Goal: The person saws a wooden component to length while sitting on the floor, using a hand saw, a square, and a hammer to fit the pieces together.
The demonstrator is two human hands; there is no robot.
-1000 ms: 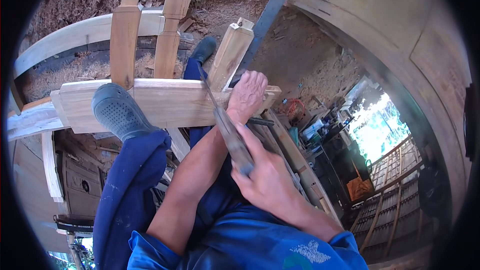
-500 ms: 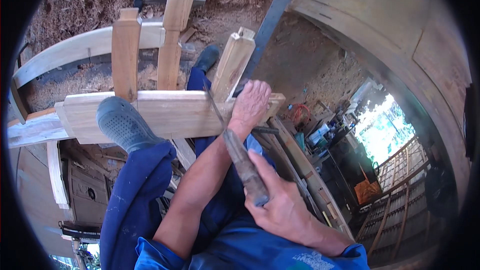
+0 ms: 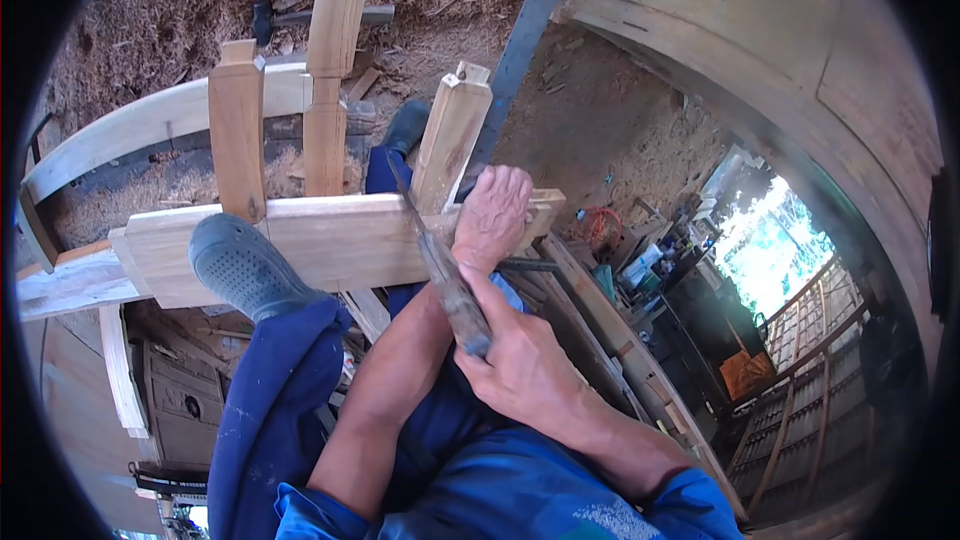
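My left hand (image 3: 492, 212) grips the pale wooden board (image 3: 350, 245) near a short upright wooden post (image 3: 450, 135), its fingers curled over the board's upper edge. My right hand (image 3: 515, 365), crossing over my left forearm, is closed round the worn handle of a thin-bladed tool (image 3: 445, 275); the blade lies against the board just left of the post. Behind the post a long flat metal strip (image 3: 515, 60) slants upward. My left shoe (image 3: 240, 255), a grey clog, rests on the board.
Two taller wooden posts (image 3: 235, 125) (image 3: 330, 30) rise behind the board, with a curved timber (image 3: 140, 130) beyond. A hammer (image 3: 330, 16) lies on shavings. Planks (image 3: 610, 340) run along the right, near a cluttered area (image 3: 640, 260). A large wooden panel (image 3: 760, 20) fills the upper right.
My right hand and the tool came back toward me, then moved forward and left along the blade's line. My left hand stays gripping the board; the whole view has shifted slightly.
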